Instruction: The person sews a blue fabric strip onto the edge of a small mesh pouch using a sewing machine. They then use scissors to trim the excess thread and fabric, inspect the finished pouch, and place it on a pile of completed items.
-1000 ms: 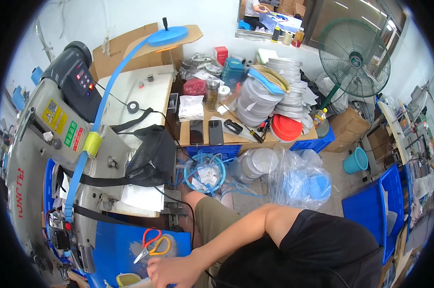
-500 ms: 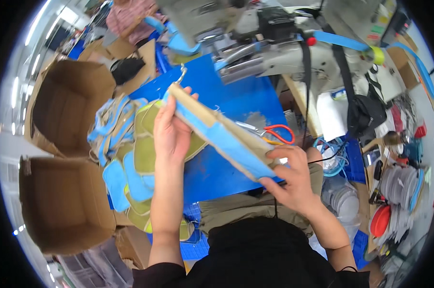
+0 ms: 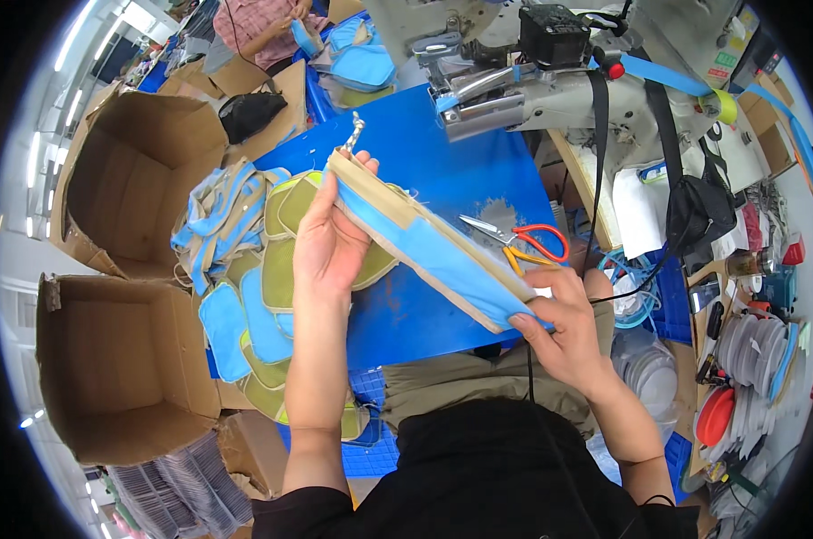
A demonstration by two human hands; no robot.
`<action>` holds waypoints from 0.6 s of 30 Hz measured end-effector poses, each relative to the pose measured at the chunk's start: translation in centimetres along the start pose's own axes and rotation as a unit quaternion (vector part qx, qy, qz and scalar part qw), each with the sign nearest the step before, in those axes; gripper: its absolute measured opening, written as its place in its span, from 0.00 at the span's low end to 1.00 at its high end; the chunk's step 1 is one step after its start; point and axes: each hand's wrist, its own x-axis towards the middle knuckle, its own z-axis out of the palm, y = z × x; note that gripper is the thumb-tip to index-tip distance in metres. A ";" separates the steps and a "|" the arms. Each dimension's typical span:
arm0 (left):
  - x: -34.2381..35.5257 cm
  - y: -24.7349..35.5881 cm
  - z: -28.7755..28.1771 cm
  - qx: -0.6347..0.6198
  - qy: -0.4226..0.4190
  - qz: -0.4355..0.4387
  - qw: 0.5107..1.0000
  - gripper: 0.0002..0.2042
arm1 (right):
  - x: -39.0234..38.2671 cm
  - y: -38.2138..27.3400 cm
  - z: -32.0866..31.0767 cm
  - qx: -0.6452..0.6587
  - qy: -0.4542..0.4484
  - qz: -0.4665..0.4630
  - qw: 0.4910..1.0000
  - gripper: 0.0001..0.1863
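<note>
A: Where's the blue-and-tan fabric piece [image 3: 429, 247]?
B: Above the blue desk [image 3: 442, 171], long axis slanting from upper left down to lower right. Left hand [image 3: 330, 238] grips the upper end, right hand [image 3: 564, 323] pinches the lower
A: Room?
B: Scissors [image 3: 519, 244] just beyond, fabric pile [image 3: 245, 269] left

Black short-sleeved top, khaki trousers, both forearms bare.

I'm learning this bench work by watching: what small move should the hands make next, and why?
Probably carry the strip up toward the sewing machine. The left hand and right hand hold it by both ends above the blue table, and the machine's head sits just beyond it.
</note>
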 end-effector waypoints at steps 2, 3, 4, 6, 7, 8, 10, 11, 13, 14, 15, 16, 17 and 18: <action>-0.2 -0.4 1.1 0.017 -0.020 -0.006 1.000 0.24 | 0.9 -1.0 0.2 -0.001 0.043 -0.012 0.999 0.08; -0.9 -1.1 1.0 0.029 -0.005 -0.047 0.998 0.26 | 1.2 -1.6 0.2 -0.003 0.040 -0.019 0.999 0.08; -2.2 -2.1 0.7 0.039 0.009 -0.087 0.995 0.29 | 1.7 -2.1 0.0 -0.008 0.035 -0.028 0.999 0.08; -6.5 -5.0 1.8 0.103 0.059 -0.178 0.977 0.32 | 2.6 -2.5 0.5 -0.002 0.031 -0.055 0.998 0.07; -8.3 -6.0 1.8 0.097 0.043 -0.207 0.973 0.28 | 2.8 -2.5 0.9 0.016 0.009 -0.049 0.999 0.06; -9.7 -6.5 1.9 0.091 0.032 -0.237 0.967 0.25 | 3.1 -2.6 1.2 0.039 -0.014 -0.042 0.998 0.06; -10.5 -7.6 2.2 0.151 0.022 -0.200 0.968 0.24 | 3.7 -2.6 2.5 0.077 -0.021 -0.043 0.996 0.06; -10.7 -7.9 2.2 0.180 0.018 -0.180 0.967 0.24 | 3.9 -2.8 2.9 0.081 -0.046 -0.026 0.995 0.06; -9.8 -7.9 2.5 0.163 0.037 -0.134 0.977 0.20 | 4.0 -3.1 3.1 0.092 -0.102 0.009 0.991 0.07; -9.5 -7.5 3.2 0.143 0.044 -0.114 0.982 0.19 | 4.4 -3.5 2.6 0.099 -0.102 0.024 0.989 0.10; -9.1 -7.2 3.4 0.124 0.051 -0.095 0.986 0.18 | 4.6 -3.7 2.1 0.119 -0.107 0.050 0.986 0.10; -9.0 -6.9 2.3 0.136 0.052 -0.082 0.986 0.19 | 4.6 -4.0 2.1 0.149 -0.112 0.080 0.979 0.11; -9.0 -6.9 2.4 0.110 0.064 -0.070 0.989 0.19 | 4.6 -4.2 2.0 0.178 -0.116 0.110 0.971 0.11; -8.6 -6.6 2.9 0.088 0.071 -0.054 0.992 0.19 | 4.9 -3.8 1.7 0.192 -0.154 0.140 0.959 0.09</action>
